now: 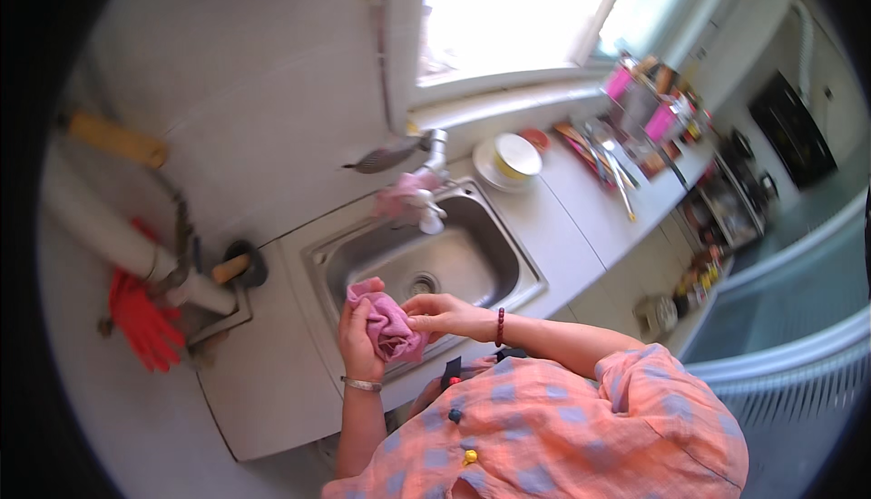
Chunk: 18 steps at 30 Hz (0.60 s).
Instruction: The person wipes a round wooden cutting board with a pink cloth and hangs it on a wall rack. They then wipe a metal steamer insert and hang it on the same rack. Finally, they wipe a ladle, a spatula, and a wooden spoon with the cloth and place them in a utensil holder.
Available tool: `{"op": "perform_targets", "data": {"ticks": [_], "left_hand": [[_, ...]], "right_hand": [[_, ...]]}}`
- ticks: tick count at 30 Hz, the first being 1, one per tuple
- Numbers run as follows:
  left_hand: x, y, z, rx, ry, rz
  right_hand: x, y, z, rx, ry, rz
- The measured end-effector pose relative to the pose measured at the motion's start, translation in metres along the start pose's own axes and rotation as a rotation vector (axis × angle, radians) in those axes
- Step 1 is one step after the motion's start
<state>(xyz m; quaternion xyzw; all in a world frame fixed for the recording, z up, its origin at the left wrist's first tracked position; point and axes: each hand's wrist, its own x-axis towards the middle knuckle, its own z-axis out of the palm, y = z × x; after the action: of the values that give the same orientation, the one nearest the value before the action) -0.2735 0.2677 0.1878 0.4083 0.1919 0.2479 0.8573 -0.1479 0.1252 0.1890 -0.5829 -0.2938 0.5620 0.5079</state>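
A crumpled pink cloth [391,325] is bunched between my two hands, over the front left edge of the stainless steel sink [476,271]. My left hand [359,339] grips its left side, thumb on top. From the right, my right hand [446,316] pinches the cloth's other side; some of its fingers are hidden. Behind the hands stands the faucet [437,152], with a second pink cloth [405,196] draped about it. Its white spout head [430,216] points down over the basin. The drain [423,284] shows at the basin's bottom.
Stacked bowls and plates [507,162] sit right of the faucet. Beyond lie several chopsticks and utensils [602,152] beside a utensil rack [639,108]. At left, red rubber gloves [143,319] hang near a white pipe [116,227]. A dark round object with a wooden handle [231,268] stands at the counter's back.
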Motion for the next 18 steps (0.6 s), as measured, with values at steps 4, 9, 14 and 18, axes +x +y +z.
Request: {"op": "perform_targets", "data": {"ticks": [4, 9, 14, 18], "left_hand": [[0.009, -0.068, 0.016, 0.154, -0.101, -0.165], [0.022, -0.108, 0.038, 0.380, -0.177, -0.203], [0.039, -0.142, 0.075, 0.255, -0.138, -0.254], [0.061, -0.175, 0.133, 0.132, -0.269, -0.411]], "right_hand": [[-0.053, 0.046, -0.043, 0.137, 0.145, 0.078], [-0.111, 0.083, -0.088, 0.205, 0.406, 0.074], [-0.170, 0.088, -0.171, 0.494, 0.778, -0.003], [-0.190, 0.094, -0.263, 0.652, 0.968, -0.344]]}}
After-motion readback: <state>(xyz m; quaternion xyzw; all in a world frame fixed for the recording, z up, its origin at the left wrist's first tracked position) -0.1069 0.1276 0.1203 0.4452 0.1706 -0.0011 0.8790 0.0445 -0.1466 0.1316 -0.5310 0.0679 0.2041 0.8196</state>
